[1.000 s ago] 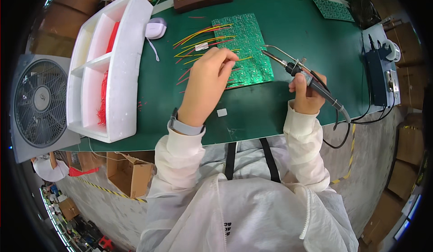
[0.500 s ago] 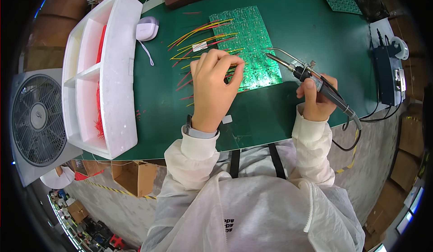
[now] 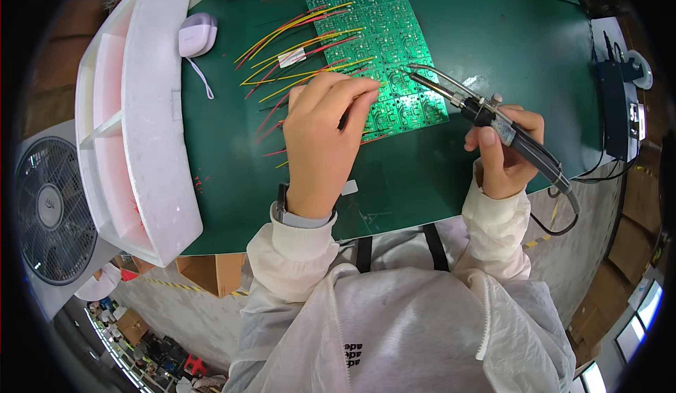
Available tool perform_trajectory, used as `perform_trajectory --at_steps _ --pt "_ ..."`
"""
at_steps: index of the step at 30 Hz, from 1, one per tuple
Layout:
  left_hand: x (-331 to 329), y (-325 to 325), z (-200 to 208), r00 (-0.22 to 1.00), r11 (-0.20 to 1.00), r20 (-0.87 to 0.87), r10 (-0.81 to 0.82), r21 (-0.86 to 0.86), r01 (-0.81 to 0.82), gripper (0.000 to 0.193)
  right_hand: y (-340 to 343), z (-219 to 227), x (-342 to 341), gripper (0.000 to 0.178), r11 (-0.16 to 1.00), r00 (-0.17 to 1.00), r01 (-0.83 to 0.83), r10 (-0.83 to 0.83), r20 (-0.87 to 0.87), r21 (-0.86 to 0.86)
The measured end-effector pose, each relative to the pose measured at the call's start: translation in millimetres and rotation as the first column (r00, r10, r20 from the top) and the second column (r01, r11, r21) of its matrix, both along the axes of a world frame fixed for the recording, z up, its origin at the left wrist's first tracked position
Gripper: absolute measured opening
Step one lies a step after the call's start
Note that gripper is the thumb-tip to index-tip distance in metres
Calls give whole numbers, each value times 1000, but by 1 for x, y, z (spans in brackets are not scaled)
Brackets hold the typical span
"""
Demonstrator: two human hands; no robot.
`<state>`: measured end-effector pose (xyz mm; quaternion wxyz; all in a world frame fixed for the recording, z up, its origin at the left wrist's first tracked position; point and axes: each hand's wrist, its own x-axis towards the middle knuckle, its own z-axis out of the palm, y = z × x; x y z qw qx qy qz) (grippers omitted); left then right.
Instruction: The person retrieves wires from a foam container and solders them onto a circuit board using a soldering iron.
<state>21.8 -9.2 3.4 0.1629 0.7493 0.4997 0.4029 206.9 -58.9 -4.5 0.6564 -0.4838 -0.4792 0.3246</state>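
A sheet of green circuit boards [image 3: 401, 37] lies on the table in front of me. Red, yellow and dark wires [image 3: 282, 30] reach leftward from it in several bunches. My left hand [image 3: 327, 115] is over the sheet's lower left part, thumb and fingertips pinched close to the board; whatever is between them is hidden. My right hand [image 3: 507, 150] grips a soldering iron [image 3: 517, 140] with a thin metal feed tube alongside its tip. The iron's tip points left and sits at the board, a short way right of my left fingertips. Contact with the board cannot be told.
At the left stands a white foam box [image 3: 158, 132] with compartments, beside a fan [image 3: 56, 210]. A lilac case [image 3: 198, 34] with a strap lies near it. A dark soldering station [image 3: 620, 104] is at the right. The green table's [image 3: 422, 182] front edge runs before me.
The view has shifted, so the table's things sit differently in it. My left fingertips stay pinched at the board, and the iron's tip remains near them.
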Motion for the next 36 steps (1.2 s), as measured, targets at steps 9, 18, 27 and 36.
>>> perform_trajectory --at_steps 9,18,27,36 --pt "2 3 -10 997 1000 71 -3 15 2 16 -1 -4 3 25 997 981 30 -42 189 70" --pt "0 3 -10 999 999 25 -27 -45 28 11 0 -1 0 30 998 991 59 -60 123 10" --pt "3 3 -12 998 1000 61 -15 -23 17 16 2 -2 -1 26 999 987 42 -46 154 30" --pt "1 4 -12 998 999 -56 -34 38 36 11 3 -1 -1 27 999 987 43 -46 153 27"
